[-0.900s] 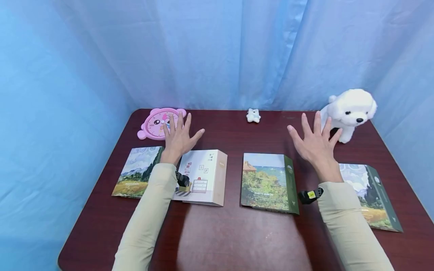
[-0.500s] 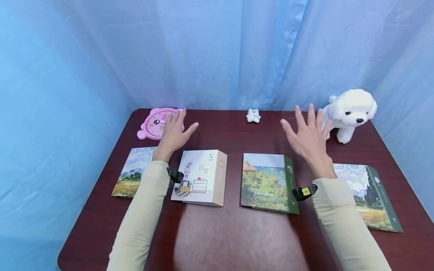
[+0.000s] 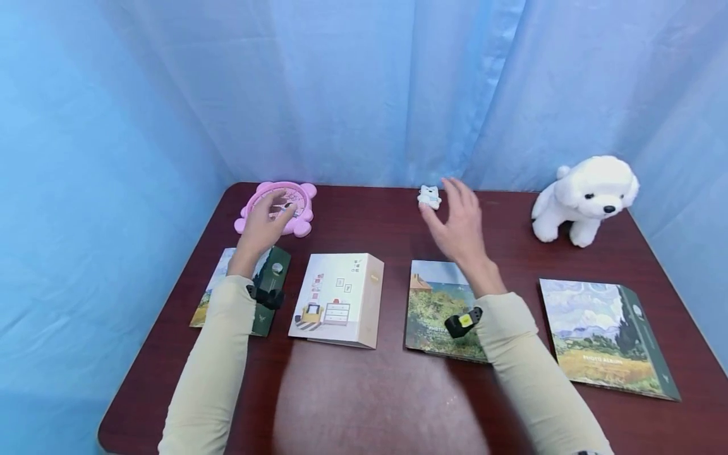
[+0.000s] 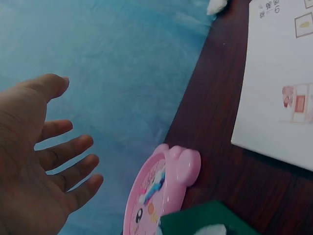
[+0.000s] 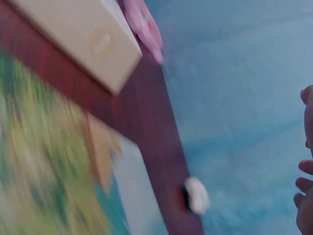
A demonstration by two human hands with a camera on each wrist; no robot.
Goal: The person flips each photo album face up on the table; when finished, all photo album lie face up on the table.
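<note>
My left hand (image 3: 261, 229) hovers in front of the pink bear-shaped clock (image 3: 304, 212), partly covering its face in the head view. In the left wrist view, that hand (image 4: 39, 166) has its fingers spread and loosely bent, with nothing in them, apart from the clock (image 4: 177, 171). My right hand (image 3: 462, 227) is raised over the far side of the table, nearest to a small white bear toy (image 3: 429, 197). It appears to hold nothing; only part of this hand (image 5: 305, 196) enters the right wrist view. Below its wrist lies a photo album with a seaside garden cover (image 3: 435, 309).
A white album with a room drawing (image 3: 341, 297) lies left of centre. Landscape-covered photo albums lie at the left (image 3: 267, 316) and right (image 3: 603, 341). A white plush dog (image 3: 588, 199) stands at the back right. Blue curtains (image 3: 341, 95) surround the dark red table (image 3: 364, 221).
Both hands have shifted left, the right one further, from beside the plush dog toward the small bear toy. Their spread fingers have drawn closer together and bent. The objects on the table stay put.
</note>
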